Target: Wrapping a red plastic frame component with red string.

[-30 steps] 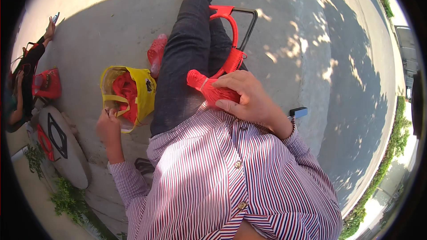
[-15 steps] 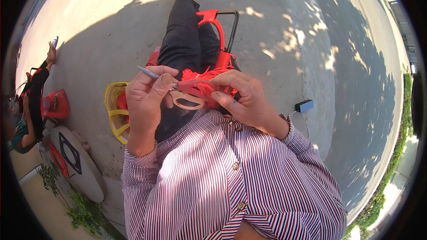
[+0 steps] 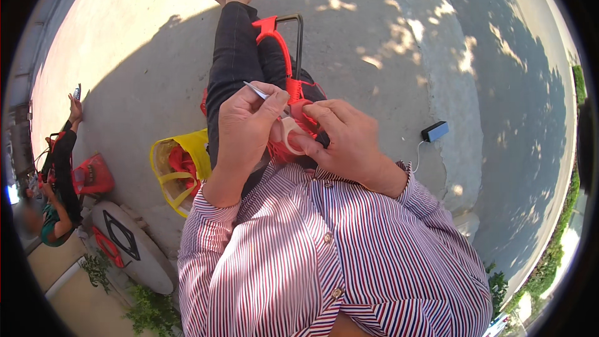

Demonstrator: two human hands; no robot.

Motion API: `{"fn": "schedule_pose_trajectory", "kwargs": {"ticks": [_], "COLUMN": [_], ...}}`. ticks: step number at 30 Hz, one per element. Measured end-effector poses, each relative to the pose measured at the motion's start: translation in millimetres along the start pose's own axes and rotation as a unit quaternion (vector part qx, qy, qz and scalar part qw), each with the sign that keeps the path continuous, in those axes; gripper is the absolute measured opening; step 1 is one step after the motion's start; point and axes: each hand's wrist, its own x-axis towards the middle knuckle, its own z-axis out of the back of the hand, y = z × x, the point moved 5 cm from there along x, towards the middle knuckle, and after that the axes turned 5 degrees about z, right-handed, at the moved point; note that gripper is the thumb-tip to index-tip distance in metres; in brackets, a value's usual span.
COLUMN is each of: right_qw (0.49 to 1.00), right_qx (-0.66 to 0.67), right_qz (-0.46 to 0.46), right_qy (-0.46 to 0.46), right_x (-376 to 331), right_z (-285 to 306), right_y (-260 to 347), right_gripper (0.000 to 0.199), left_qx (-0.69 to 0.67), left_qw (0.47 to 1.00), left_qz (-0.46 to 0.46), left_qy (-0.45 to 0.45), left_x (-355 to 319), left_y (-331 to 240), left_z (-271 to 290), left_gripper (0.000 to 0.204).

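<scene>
Now closer together than before, the left hand (image 3: pixel 245 122) pinches scissors (image 3: pixel 287 123) by the blades (image 3: pixel 255 90); the right hand (image 3: pixel 345 135) grips their handles (image 3: pixel 286 138), sharing the hold.

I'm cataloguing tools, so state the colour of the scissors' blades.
Silvery grey; the scissors' blades show best in the head view, beyond the left hand.

Bright daylight — sunlit ground (image 3: pixel 125 22) glaring pale at upper left, broad shade across the middle, dappled flecks toward the right. Bright patches soften the striped shirt (image 3: pixel 331 256); fisheye distortion bends the edges — corners fall black.
</scene>
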Motion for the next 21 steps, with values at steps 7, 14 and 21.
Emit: {"fn": "schedule_pose_trajectory", "kwargs": {"ticks": [7, 14, 21], "right_qw": [0.965, 0.864, 0.889], "right_qx": [0.142, 0.409, 0.338], "right_qz": [-0.220, -0.293, -0.278], "right_qy": [0.026, -0.025, 0.132], "right_x": [-6.1, -23.6, -35.4], "right_z": [-0.1, 1.4, -17.4], "right_y": [-63.3, -99.8, -106.3], "right_gripper": [0.031, 0.022, 0.048], "left_qx": [-0.067, 0.532, 0.312], "left_qw": [0.995, 0.847, 0.949], "left_qz": [-0.002, -0.022, -0.048], "left_qy": [0.069, -0.003, 0.003], "left_x": [36.2, 43.4, 34.8], "left_y": [21.3, 37.2, 52.0], "left_z": [-9.4, -18.9, -3.0], "left_gripper": [0.025, 0.032, 0.017]}}
